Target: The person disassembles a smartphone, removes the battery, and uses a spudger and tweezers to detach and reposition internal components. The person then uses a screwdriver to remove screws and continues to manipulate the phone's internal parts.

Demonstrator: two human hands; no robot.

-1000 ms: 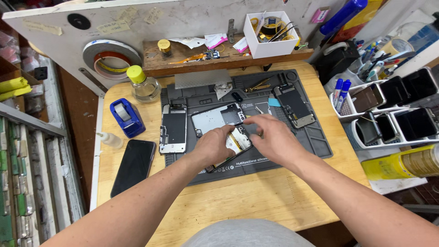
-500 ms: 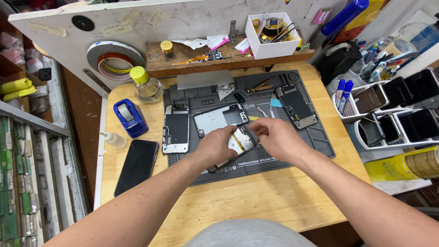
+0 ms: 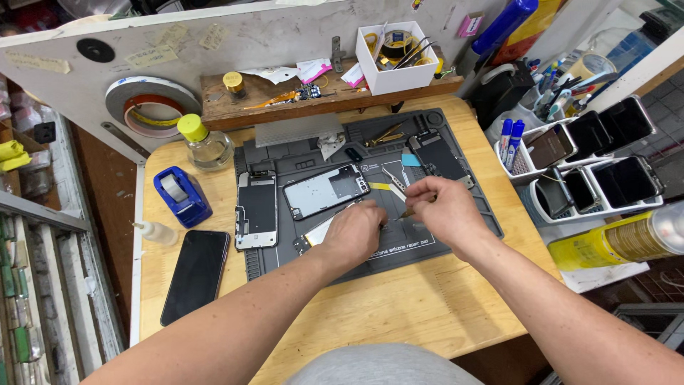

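Observation:
My left hand [image 3: 356, 232] rests curled on an opened phone [image 3: 318, 233] that lies at an angle on the grey repair mat [image 3: 399, 255], and holds it down. Only the phone's pale lower end shows from under the hand. My right hand [image 3: 440, 203] hovers just right of it, fingers pinched on a thin tool [image 3: 408, 212] whose tip points down toward the phone. Above my left hand a silver phone housing [image 3: 325, 190] lies on the mat.
The mat also holds a dark screen part [image 3: 256, 211], another phone body [image 3: 438, 157] and tweezers [image 3: 392, 178]. A black phone [image 3: 196, 274], blue tape dispenser [image 3: 182, 196], yellow-capped bottle [image 3: 204, 146] and small dropper bottle [image 3: 157, 232] lie left. White trays of phones [image 3: 598, 175] and a yellow can [image 3: 620, 242] stand right.
My right hand has pulled back to the right, off the opened phone, and now pinches the thin tool. My left hand stays on the phone.

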